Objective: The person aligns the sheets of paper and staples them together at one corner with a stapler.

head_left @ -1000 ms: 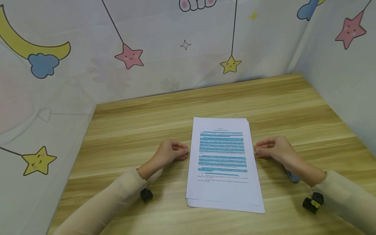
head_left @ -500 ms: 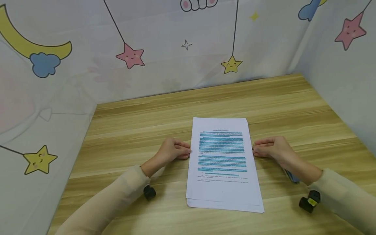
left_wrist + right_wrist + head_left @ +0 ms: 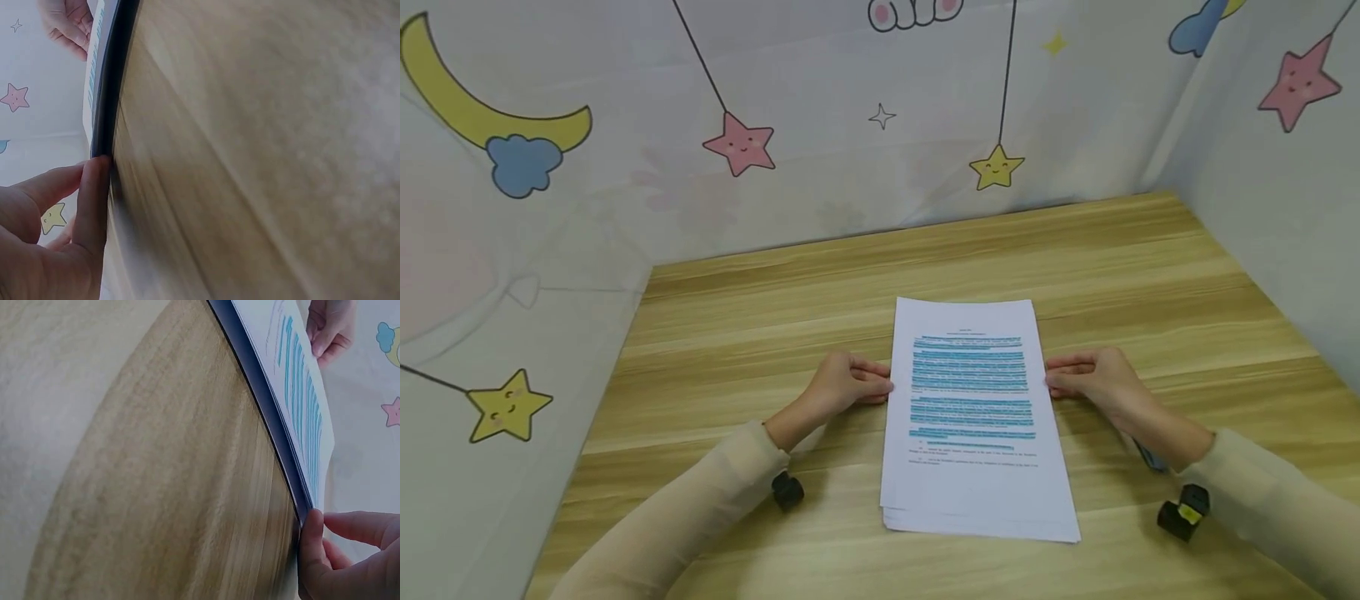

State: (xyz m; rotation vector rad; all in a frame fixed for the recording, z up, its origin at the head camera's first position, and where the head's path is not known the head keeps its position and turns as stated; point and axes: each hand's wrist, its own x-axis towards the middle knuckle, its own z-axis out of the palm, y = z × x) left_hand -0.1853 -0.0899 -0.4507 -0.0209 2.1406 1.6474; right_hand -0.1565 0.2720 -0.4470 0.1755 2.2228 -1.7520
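Note:
A stack of printed sheets (image 3: 970, 492) lies between the hands in the head view, its text marked with blue highlighting and its lower corners slightly uneven. My left hand (image 3: 846, 385) pinches the stack's left edge with thumb and fingertips. On the opposite long side, my right hand (image 3: 1097, 382) grips the right edge at about the same height. In the right wrist view the shaded underside of the paper stack (image 3: 265, 400) shows above the wood, with the thumb and index finger at its edge. The left wrist view shows a dark band under the sheets (image 3: 95, 81).
A small dark blue object (image 3: 1150, 457) lies on the wood-grain table (image 3: 760, 308), partly hidden beneath the right wrist. Pale fabric walls (image 3: 820, 100) printed with stars and clouds close in the back and sides. Each wrist carries a small black camera (image 3: 787, 491).
Both hands have moved inward from just beside the stack to its long edges and now pinch it. The top edge of the sheets bows slightly. The head view has shifted a little.

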